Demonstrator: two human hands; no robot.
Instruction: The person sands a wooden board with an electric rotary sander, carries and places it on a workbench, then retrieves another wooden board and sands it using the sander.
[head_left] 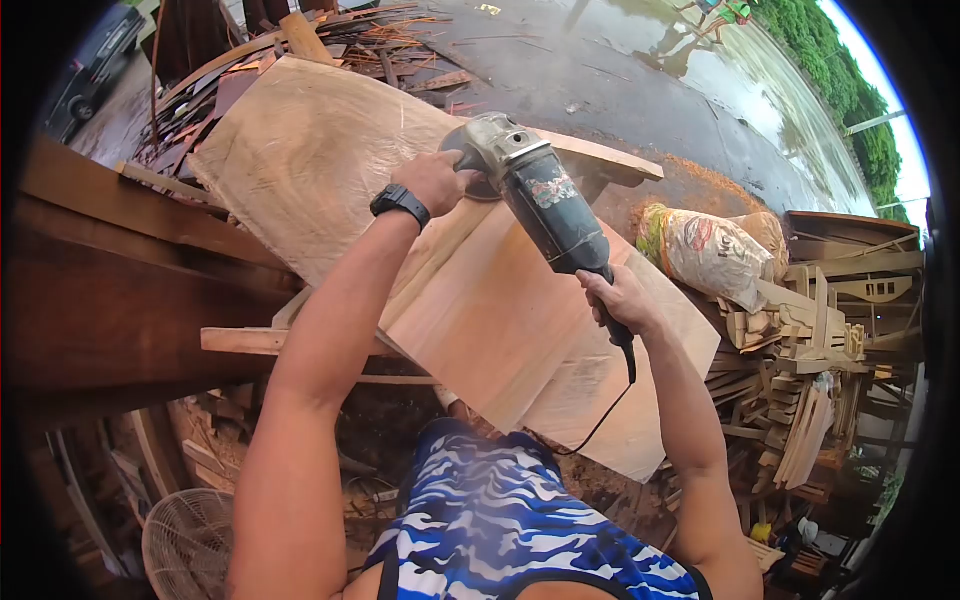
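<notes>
An angle grinder [553, 205] with a worn dark body and a grey metal head lies across a wooden panel [460, 330]. My left hand [436, 183], with a black watch at the wrist, is closed at the grinder's head end, apparently round its side handle. Around the rear handle my right hand [620, 298] is wrapped, and a black cord [605, 415] runs from there down toward my body. The disc [480, 188] shows only partly beneath the head, at the panel's surface. Lighter and redder boards make up the panel, and its far part [310, 150] looks rougher.
Wooden beams [245, 341] support the panel. Scrap wood [400, 60] is heaped beyond it. Filled sacks [710, 250] and stacked timber [800, 400] stand on the right. A fan [190, 545] is at lower left. A car [95, 65] and distant people [728, 14] appear farther off.
</notes>
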